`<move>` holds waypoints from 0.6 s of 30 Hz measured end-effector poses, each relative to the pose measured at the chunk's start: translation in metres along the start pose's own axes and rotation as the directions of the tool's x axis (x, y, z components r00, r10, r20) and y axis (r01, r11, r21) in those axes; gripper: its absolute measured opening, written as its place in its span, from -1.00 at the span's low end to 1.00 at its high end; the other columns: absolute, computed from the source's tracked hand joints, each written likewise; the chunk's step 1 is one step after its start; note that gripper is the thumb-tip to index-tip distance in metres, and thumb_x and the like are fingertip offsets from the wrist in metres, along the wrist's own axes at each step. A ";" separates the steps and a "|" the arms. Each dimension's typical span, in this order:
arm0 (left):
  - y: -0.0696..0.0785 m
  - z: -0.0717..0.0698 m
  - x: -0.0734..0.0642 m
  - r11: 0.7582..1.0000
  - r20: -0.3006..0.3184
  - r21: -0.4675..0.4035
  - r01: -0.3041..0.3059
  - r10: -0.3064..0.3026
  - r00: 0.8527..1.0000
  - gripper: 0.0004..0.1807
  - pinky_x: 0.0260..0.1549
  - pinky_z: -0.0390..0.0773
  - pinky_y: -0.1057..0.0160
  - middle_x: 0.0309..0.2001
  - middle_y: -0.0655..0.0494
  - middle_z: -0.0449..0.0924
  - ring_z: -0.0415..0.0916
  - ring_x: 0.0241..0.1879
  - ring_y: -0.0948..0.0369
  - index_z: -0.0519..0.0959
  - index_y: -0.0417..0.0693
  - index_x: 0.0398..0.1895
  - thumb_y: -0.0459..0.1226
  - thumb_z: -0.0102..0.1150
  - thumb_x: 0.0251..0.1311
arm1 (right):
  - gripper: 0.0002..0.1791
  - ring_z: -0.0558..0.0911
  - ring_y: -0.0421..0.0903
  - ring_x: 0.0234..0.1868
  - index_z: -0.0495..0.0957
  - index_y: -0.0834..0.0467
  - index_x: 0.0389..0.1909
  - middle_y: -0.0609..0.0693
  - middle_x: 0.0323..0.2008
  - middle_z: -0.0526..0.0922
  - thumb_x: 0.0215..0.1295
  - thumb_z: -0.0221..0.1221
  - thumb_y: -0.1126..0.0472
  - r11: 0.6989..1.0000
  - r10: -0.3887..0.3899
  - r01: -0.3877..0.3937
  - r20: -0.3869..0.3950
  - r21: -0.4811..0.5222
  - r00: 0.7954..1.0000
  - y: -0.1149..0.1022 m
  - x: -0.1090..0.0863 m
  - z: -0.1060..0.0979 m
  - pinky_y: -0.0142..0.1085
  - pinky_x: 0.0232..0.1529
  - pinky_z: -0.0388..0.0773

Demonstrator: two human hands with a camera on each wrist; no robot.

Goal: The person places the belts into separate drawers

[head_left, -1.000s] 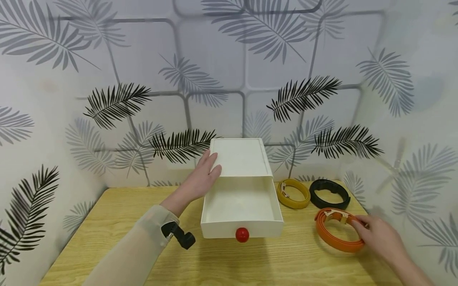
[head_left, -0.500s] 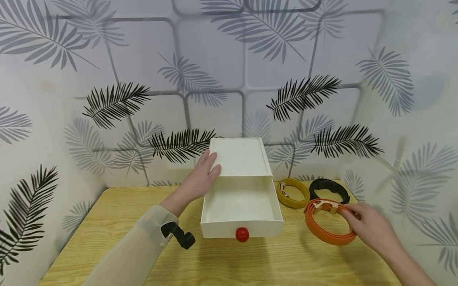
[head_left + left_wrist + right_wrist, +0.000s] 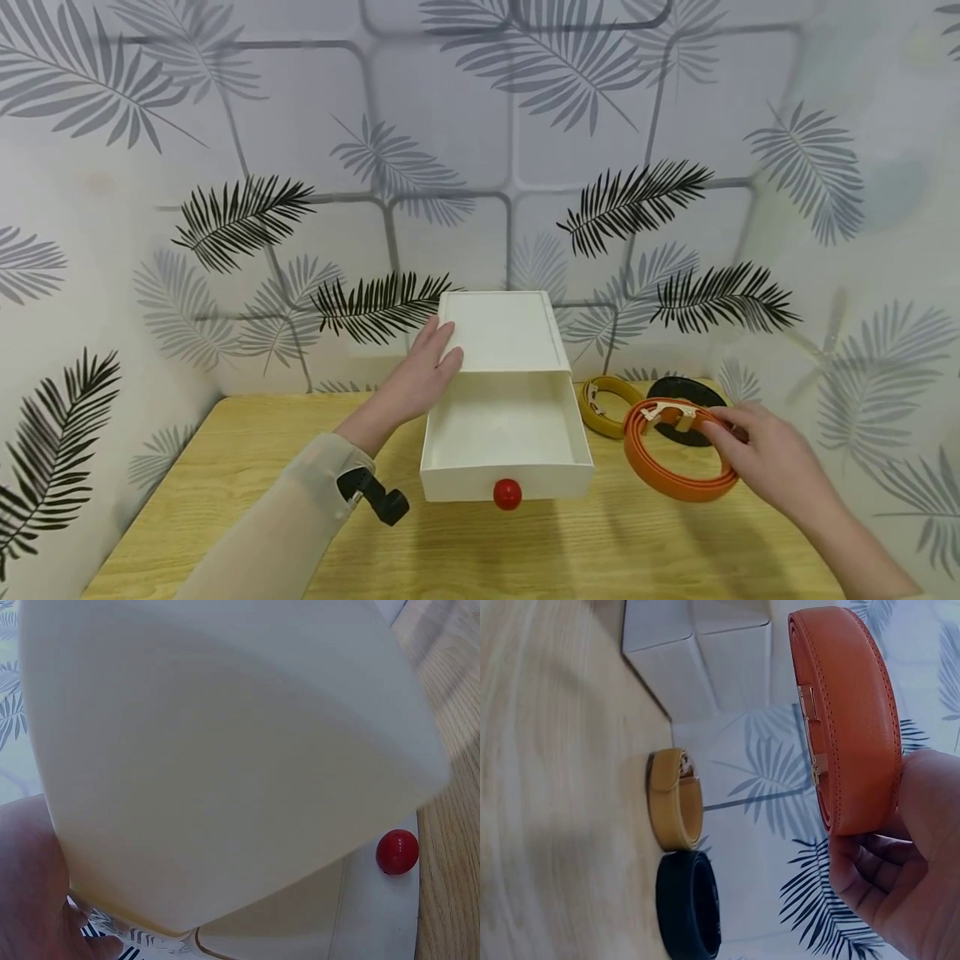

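An orange belt (image 3: 675,483), rolled into a loop with a gold-toned buckle, is pinched at its right side by my right hand (image 3: 772,458). It hangs above the table with its shadow below. In the right wrist view the stitched orange belt (image 3: 859,724) stands out against the wall. My left hand (image 3: 420,375) rests with fairly straight fingers along the left edge of a white drawer box (image 3: 502,333). The box's drawer (image 3: 465,482) is pulled out toward me, bare inside, with a red round knob (image 3: 507,494) on its front.
A rolled yellow belt (image 3: 611,385) and a rolled black belt (image 3: 686,389) lie on the wooden table (image 3: 285,467), right of the box. The orange belt partly covers both in the head view. A leaf-patterned wall (image 3: 480,242) stands close behind the box.
My right hand has lifted the orange belt off the table and carried it left and farther back, toward the box. The left hand and the box have stayed in place.
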State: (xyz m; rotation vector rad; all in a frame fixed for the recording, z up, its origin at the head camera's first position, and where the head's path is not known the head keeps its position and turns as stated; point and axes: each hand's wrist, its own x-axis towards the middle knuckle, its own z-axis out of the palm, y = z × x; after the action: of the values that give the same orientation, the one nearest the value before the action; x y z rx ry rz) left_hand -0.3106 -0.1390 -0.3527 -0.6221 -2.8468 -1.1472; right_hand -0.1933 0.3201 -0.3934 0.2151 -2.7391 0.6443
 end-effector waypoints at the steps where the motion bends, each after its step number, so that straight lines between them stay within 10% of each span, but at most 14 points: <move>1: 0.000 0.000 0.000 1.000 0.000 -0.002 0.001 -0.001 1.000 -0.23 0.68 -0.13 -0.21 0.83 -0.02 -0.44 -0.42 0.78 -0.01 -0.06 -0.12 0.84 0.06 -0.31 0.78 | -0.52 0.71 0.08 -0.17 0.74 0.38 0.19 0.20 -0.04 0.76 0.67 0.25 0.01 1.000 -0.004 0.004 0.000 0.004 1.000 -0.003 0.001 -0.002 0.15 -0.14 0.65; 18: -0.002 0.000 0.001 1.000 0.004 -0.008 0.000 0.000 1.000 -0.22 0.69 -0.12 -0.20 0.83 -0.03 -0.44 -0.41 0.78 -0.01 -0.06 -0.12 0.84 0.06 -0.29 0.78 | -0.59 0.66 0.09 -0.10 0.78 0.24 0.20 0.13 -0.03 0.77 0.64 0.28 0.01 0.997 -0.056 0.058 -0.036 0.041 0.998 -0.048 0.015 -0.028 0.05 -0.13 0.57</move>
State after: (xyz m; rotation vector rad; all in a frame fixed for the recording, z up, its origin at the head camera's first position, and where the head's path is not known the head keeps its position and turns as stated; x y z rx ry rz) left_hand -0.3119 -0.1398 -0.3542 -0.6252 -2.8476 -1.1591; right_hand -0.1891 0.2895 -0.3455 0.2883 -2.6779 0.6835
